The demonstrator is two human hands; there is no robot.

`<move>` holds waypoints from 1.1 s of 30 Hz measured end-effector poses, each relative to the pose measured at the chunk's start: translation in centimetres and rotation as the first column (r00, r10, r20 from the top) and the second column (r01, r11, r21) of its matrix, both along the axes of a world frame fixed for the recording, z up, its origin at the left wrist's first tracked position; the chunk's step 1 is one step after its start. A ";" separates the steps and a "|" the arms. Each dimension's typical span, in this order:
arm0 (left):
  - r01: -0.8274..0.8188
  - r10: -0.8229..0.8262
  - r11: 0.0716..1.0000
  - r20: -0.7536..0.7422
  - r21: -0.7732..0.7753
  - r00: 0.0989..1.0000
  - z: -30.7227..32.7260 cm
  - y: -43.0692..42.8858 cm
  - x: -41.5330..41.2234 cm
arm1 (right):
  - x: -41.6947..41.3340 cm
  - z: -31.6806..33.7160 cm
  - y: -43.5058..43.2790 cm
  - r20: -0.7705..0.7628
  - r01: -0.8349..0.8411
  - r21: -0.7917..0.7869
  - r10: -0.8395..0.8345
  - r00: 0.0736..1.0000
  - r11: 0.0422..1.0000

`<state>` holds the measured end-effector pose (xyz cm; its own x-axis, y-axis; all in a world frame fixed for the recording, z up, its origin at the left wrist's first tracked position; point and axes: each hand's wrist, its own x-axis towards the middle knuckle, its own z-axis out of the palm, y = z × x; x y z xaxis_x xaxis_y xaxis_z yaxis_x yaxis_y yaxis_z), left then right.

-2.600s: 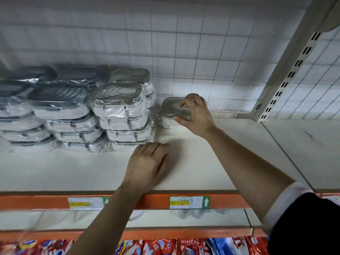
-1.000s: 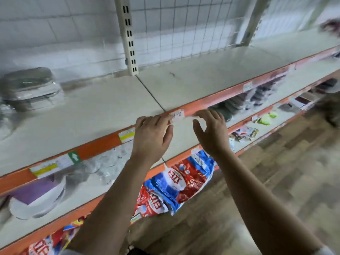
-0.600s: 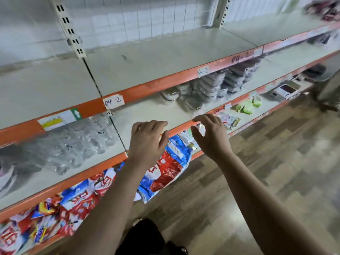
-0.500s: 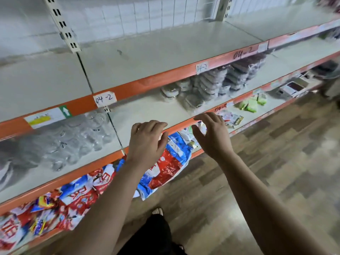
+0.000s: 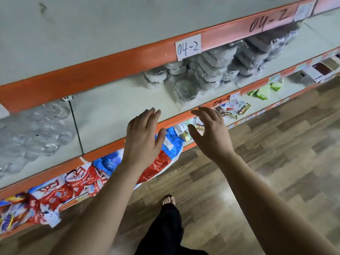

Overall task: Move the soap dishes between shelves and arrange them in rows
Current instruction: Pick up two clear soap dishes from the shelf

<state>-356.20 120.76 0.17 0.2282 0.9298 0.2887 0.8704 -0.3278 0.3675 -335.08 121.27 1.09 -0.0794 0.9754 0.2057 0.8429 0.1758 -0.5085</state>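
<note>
Plastic-wrapped soap dishes (image 5: 217, 69) sit stacked on the middle shelf (image 5: 114, 113), beyond both hands and to their right. The left hand (image 5: 142, 142) and right hand (image 5: 209, 137) hover side by side at its orange lip (image 5: 103, 151), fingers loosely spread, holding nothing.

An orange shelf lip (image 5: 119, 65) hides part of the soap dishes (image 5: 213, 70); clear packs (image 5: 33, 133) look blurred.

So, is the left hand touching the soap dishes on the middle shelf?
Apart. The head view shows a bare strip of shelf between the left hand and the soap dishes.
</note>
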 end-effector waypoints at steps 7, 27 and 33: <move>0.000 -0.003 0.999 -0.048 -0.051 0.999 -6.1 5.7 2.7 | 2.9 -7.2 6.7 0.004 -0.047 -0.098 0.048 0.999 0.994; -0.321 0.326 0.946 -0.173 0.054 0.929 -15.9 27.1 4.9 | 3.9 -18.9 21.4 0.141 -0.020 -0.009 0.021 0.990 1.000; -0.435 0.437 0.899 -0.108 0.047 0.893 -15.4 30.9 5.5 | 3.4 -19.5 22.1 0.062 0.003 0.079 -0.008 0.998 0.997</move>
